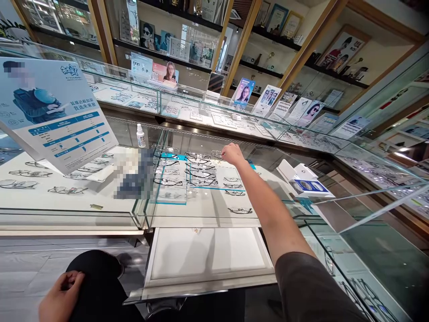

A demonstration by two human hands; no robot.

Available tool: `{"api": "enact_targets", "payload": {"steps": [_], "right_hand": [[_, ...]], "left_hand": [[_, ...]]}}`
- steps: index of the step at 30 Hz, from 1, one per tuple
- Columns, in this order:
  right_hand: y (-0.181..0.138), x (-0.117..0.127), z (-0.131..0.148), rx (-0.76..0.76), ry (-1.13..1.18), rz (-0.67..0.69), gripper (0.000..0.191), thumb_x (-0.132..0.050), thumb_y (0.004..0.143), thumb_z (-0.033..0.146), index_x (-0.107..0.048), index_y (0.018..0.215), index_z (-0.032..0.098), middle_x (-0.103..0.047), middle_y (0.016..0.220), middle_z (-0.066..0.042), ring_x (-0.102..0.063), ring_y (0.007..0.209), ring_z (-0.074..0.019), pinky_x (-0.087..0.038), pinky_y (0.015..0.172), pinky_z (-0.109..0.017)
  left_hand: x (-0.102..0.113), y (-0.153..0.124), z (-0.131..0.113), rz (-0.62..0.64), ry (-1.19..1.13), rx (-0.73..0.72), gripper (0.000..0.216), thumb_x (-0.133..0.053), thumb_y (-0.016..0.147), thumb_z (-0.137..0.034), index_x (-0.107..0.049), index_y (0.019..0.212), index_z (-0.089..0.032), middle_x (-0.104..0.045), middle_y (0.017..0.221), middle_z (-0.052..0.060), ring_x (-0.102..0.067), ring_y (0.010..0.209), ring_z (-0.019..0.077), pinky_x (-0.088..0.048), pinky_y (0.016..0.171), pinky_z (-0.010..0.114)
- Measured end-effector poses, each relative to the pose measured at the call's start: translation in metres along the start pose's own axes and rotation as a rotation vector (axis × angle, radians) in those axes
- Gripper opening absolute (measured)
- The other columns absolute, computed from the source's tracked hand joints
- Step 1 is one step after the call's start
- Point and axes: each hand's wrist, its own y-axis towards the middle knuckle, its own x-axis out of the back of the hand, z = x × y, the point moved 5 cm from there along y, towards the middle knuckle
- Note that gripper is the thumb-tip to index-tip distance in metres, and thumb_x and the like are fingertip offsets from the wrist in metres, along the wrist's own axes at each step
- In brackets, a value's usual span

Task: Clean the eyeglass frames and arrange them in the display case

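Note:
My right hand [232, 154] reaches far forward over the glass display case [208, 210], its fingers curled at the back row of eyeglass frames [201, 172]; what they pinch is hidden. Several more spectacle frames lie in rows on the white shelf under the glass. My left hand [60, 296] rests low at the bottom left on my dark-trousered knee, fingers loosely curled, holding nothing that I can see. A pulled-out white tray [208, 257] sits below the case, in front of me.
A small white spray bottle [141, 136] stands on the counter. A large blue-and-white sign [53, 112] leans at the left. A white box with a blue card [306, 183] lies at the right. More glass counters, brochures and wall shelves surround the area.

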Motion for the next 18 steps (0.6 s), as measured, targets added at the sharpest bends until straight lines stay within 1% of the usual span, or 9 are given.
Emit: {"api": "enact_targets", "payload": {"steps": [2,5,8,11,13,15,17,18], "right_hand": [[-0.005,0.001,0.002,-0.027,-0.002,0.002,0.024,-0.063,0.095,0.014,-0.086,0.096,0.021,-0.084,0.122,-0.012,-0.057,0.124,-0.0327,-0.040,0.111,-0.048],[-0.020,0.005,0.005,-0.066,0.003,0.016,0.020,-0.065,0.092,0.014,-0.084,0.088,0.020,-0.084,0.117,-0.013,-0.058,0.121,-0.0324,-0.038,0.111,-0.048],[-0.044,0.013,0.006,-0.112,0.024,0.042,0.017,-0.069,0.088,0.016,-0.079,0.076,0.020,-0.083,0.101,-0.013,-0.060,0.115,-0.0319,-0.039,0.109,-0.047],[-0.074,0.025,0.008,-0.160,0.077,0.064,0.020,-0.069,0.086,0.016,-0.072,0.067,0.021,-0.081,0.087,-0.010,-0.063,0.109,-0.0312,-0.042,0.106,-0.047],[-0.097,0.038,0.013,-0.173,0.136,0.066,0.019,-0.067,0.086,0.017,-0.072,0.069,0.021,-0.081,0.088,-0.009,-0.066,0.107,-0.0296,-0.044,0.103,-0.044],[-0.123,0.055,0.025,-0.158,0.202,0.058,0.015,-0.066,0.088,0.020,-0.073,0.075,0.022,-0.082,0.098,-0.007,-0.068,0.107,-0.0273,-0.047,0.098,-0.039],[-0.152,0.073,0.045,-0.098,0.294,0.071,0.011,-0.067,0.088,0.023,-0.075,0.082,0.022,-0.082,0.105,-0.005,-0.070,0.108,-0.0246,-0.050,0.092,-0.033],[-0.168,0.082,0.059,-0.045,0.357,0.096,0.010,-0.067,0.087,0.022,-0.076,0.082,0.023,-0.082,0.104,-0.003,-0.071,0.104,-0.0224,-0.051,0.090,-0.031]], "left_hand": [[0.000,-0.004,-0.008,0.014,0.007,-0.010,0.022,-0.062,0.075,-0.053,-0.065,0.081,-0.032,-0.070,0.074,0.000,-0.070,0.079,0.0326,-0.045,0.071,0.035],[0.000,-0.006,-0.014,0.035,-0.006,-0.025,0.020,-0.063,0.075,-0.051,-0.065,0.080,-0.031,-0.070,0.073,-0.001,-0.071,0.080,0.0325,-0.046,0.072,0.035],[0.001,-0.007,-0.016,0.032,-0.015,-0.029,0.020,-0.065,0.076,-0.049,-0.066,0.085,-0.031,-0.072,0.075,0.000,-0.071,0.082,0.0321,-0.046,0.073,0.035],[0.003,-0.012,-0.018,0.034,-0.026,-0.049,0.026,-0.066,0.079,-0.051,-0.067,0.091,-0.028,-0.074,0.082,0.002,-0.072,0.084,0.0309,-0.046,0.073,0.034],[0.004,-0.015,-0.020,0.034,-0.038,-0.069,0.029,-0.066,0.080,-0.052,-0.067,0.092,-0.026,-0.075,0.085,0.003,-0.072,0.086,0.0299,-0.046,0.073,0.033],[0.004,-0.016,-0.019,0.035,-0.037,-0.073,0.029,-0.065,0.082,-0.053,-0.067,0.092,-0.026,-0.074,0.084,0.003,-0.071,0.086,0.0297,-0.046,0.074,0.033],[0.004,-0.015,-0.015,0.035,-0.030,-0.070,0.027,-0.067,0.081,-0.052,-0.067,0.090,-0.026,-0.073,0.082,0.002,-0.071,0.086,0.0300,-0.046,0.073,0.033],[0.003,-0.013,-0.013,0.032,-0.027,-0.071,0.025,-0.068,0.080,-0.050,-0.067,0.089,-0.027,-0.073,0.081,0.001,-0.071,0.086,0.0301,-0.046,0.073,0.033]]}}
